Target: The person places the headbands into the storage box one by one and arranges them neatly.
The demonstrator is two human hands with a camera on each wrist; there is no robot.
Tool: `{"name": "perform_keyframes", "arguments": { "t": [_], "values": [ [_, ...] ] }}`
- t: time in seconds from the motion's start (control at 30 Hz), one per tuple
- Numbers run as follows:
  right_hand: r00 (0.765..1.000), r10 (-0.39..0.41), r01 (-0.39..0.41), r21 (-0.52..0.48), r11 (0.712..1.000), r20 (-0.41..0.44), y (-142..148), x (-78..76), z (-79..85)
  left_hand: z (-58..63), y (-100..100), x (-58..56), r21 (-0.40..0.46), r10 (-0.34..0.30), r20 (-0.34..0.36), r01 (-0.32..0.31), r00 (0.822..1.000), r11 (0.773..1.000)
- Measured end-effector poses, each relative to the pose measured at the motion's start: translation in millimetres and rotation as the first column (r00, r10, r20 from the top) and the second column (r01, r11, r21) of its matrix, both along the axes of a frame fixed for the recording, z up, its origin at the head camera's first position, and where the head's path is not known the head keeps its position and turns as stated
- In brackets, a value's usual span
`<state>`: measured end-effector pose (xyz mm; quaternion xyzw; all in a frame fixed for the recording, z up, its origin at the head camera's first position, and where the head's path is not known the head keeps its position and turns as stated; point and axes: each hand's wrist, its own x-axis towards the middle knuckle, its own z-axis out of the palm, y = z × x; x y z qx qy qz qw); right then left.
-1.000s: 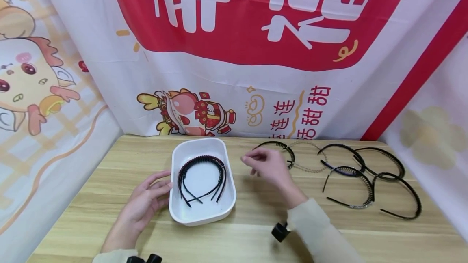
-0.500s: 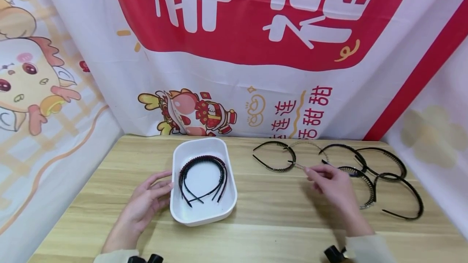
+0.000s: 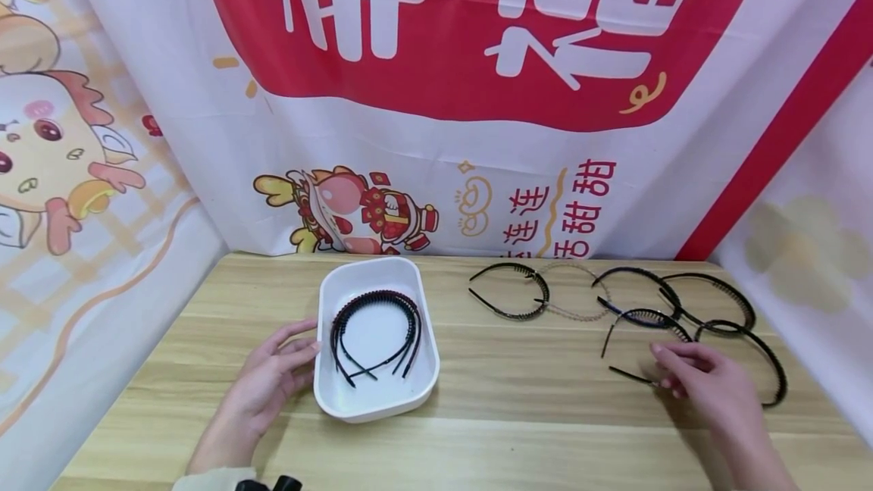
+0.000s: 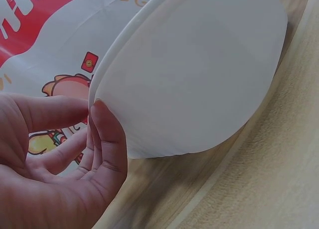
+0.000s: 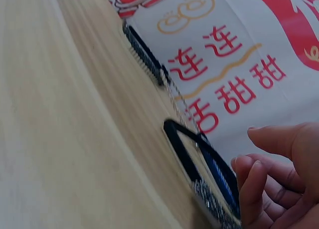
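The left hand rests its fingertips against the left side of a white plastic tray. Its thumb and forefinger meet the tray wall near the rim in the left wrist view. Several dark headbands lie overlapped inside the tray. At right, the right hand reaches over a black toothed headband, covering part of its lower arm. In the right wrist view the thumb stands apart from the curved fingers, with no headband seen between them; whether they touch the headband cannot be told.
Further headbands lie along the back right: a black one, a thin pale beaded one, a dark blue one and black ones overlapping at far right. A printed cloth hangs behind the wooden table.
My right hand has moved rightward from near the tray, past the pale beaded headband, to the black toothed one. The left hand has stayed at the tray, whose contents look the same.
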<state>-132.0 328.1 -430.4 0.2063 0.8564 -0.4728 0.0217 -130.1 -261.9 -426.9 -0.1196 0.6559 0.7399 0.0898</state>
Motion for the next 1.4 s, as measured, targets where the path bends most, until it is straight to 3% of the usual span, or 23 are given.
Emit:
{"name": "perform_keyframes", "arguments": {
  "t": [0.23,0.7,0.93,1.07,1.27,1.4],
  "values": [
    [0.999,-0.05,0.049,-0.05,0.998,-0.015,15,3.9,-5.3,0.0,-1,-0.3,0.0,0.002,-0.004,-0.002,1.0,1.0],
    [1.0,-0.027,0.027,0.125,0.992,-0.006,26,10.7,-4.9,0.3,0,0.4,0.014,-0.003,-0.008,0.003,1.0,1.0],
    [0.999,0.003,0.012,0.347,0.938,-0.045,19,7.7,-5.3,-0.5,-1,0.3,0.017,-0.004,-0.008,0.004,1.0,1.0],
    [1.0,0.007,0.0,0.381,0.925,-0.017,19,5.7,-7.7,-0.9,-1,0.0,0.017,-0.005,-0.011,0.005,1.0,1.0],
    [0.999,0.016,0.001,0.492,0.87,-0.03,19,4.9,-13.1,-0.9,-1,0.3,0.019,-0.002,-0.013,0.002,1.0,1.0],
    [0.999,0.008,0.01,0.499,0.867,-0.035,19,4.1,-13.6,-0.5,-1,0.4,0.02,0.0,-0.012,0.0,1.0,1.0]
  ]
}}
